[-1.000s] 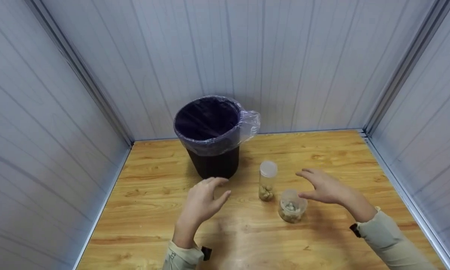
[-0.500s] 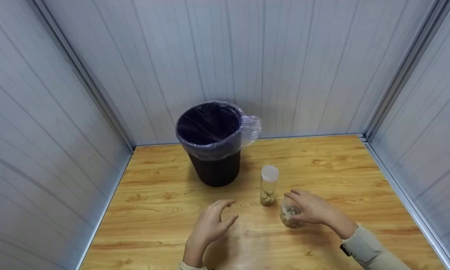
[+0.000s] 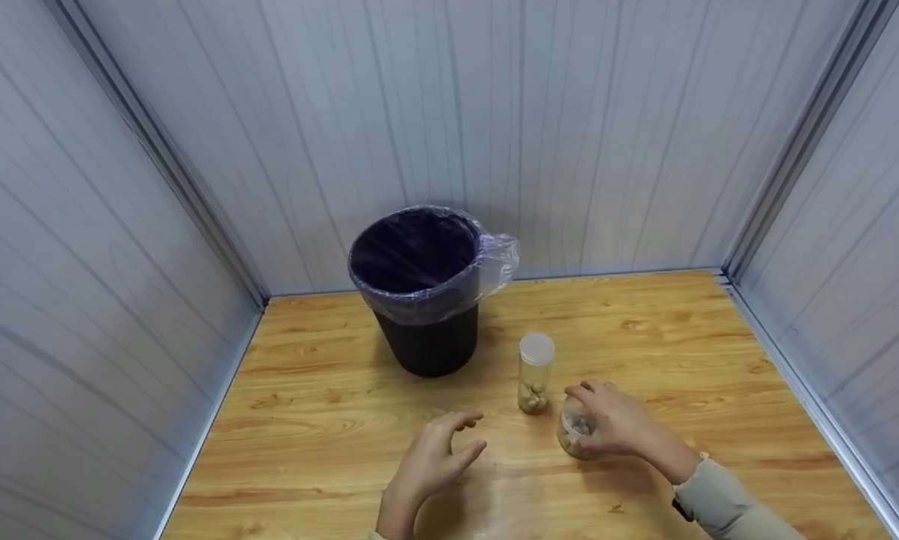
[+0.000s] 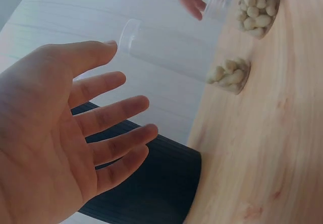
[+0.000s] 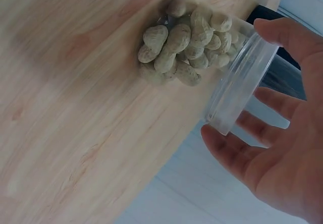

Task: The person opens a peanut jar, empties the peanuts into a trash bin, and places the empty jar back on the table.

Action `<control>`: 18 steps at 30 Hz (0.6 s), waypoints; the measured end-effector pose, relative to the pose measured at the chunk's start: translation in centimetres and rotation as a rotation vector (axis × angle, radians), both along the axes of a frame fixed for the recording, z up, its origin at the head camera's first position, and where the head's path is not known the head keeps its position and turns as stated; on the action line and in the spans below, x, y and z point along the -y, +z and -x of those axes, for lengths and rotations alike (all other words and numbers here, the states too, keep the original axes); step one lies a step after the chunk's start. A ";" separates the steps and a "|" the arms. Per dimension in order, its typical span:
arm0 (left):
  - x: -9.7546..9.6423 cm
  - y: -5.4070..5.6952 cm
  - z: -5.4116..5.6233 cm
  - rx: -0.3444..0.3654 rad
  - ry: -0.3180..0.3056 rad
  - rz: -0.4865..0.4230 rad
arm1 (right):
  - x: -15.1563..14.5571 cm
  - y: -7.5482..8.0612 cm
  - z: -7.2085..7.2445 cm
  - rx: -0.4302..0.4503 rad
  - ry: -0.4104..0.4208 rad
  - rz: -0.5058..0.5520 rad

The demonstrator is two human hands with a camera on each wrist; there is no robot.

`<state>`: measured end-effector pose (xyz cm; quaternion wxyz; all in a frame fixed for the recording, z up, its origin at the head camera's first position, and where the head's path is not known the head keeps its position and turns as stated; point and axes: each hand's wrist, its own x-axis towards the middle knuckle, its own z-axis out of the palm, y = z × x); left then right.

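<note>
A short clear jar (image 5: 222,72) of peanuts in their shells (image 5: 176,42) stands on the wooden tabletop. My right hand (image 3: 616,421) holds it by its clear lid (image 5: 247,77), thumb on one side and fingers on the other. Just left of it in the head view rises a tall, narrow clear jar (image 3: 534,375) with a pale lid and fewer peanuts at its bottom. My left hand (image 3: 433,459) hovers nearer to me with fingers spread and nothing in it; in the left wrist view its palm (image 4: 40,143) faces the tall jar.
Behind the jars, against the back wall (image 3: 569,135), stands a black bin (image 3: 434,346) lined with a thin purplish bag (image 3: 499,264). Pale panels enclose the wooden table (image 3: 307,420) on the left, right and back.
My right hand has come down and leftward from beside the short jar onto its lid. My left hand has drifted right and toward me, still holding nothing.
</note>
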<state>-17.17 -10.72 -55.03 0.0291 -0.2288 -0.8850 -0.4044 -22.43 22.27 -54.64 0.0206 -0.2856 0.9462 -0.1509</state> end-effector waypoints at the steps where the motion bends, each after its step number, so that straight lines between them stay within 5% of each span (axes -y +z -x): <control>1: 0.0 -0.1 0.0 0.011 -0.005 -0.012 | 0.0 0.1 0.0 -0.001 0.001 0.006; 18: -1.4 -1.5 1.3 0.157 -0.060 -0.272 | 0.9 5.7 -1.9 0.014 0.061 0.213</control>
